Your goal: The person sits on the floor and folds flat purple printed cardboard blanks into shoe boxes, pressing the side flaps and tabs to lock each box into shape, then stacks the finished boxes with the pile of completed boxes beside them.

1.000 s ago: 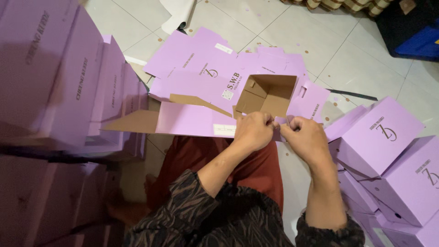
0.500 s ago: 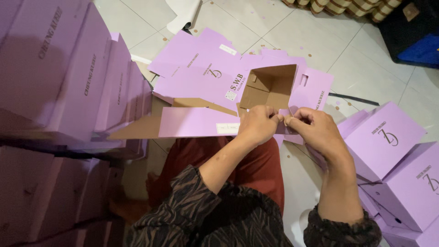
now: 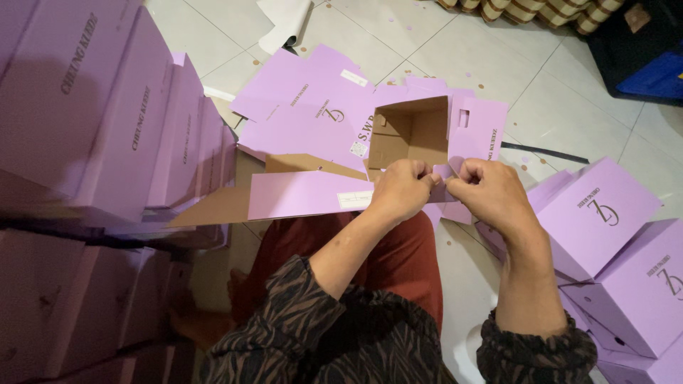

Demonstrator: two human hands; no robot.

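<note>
A half-folded lilac cardboard box [image 3: 409,131] stands open over my lap, brown inside, with a long lilac flap [image 3: 299,194] stretching out to the left. My left hand [image 3: 400,188] grips the near wall of the box, fingers curled over its edge. My right hand [image 3: 492,193] pinches a small lilac tab on the same near edge, right beside the left hand. Both hands almost touch. The tab itself is mostly hidden by my fingers.
Flat lilac box blanks [image 3: 306,107] lie on the white tiled floor [image 3: 569,92] behind the box. Tall stacks of finished lilac boxes [image 3: 92,121] fill the left side. More closed lilac boxes [image 3: 597,213] sit at the right. A dark blue crate [image 3: 651,67] stands at the far right.
The box has been tipped up so its open inside faces me more. Both hands have stayed together on its near edge, working the small tab.
</note>
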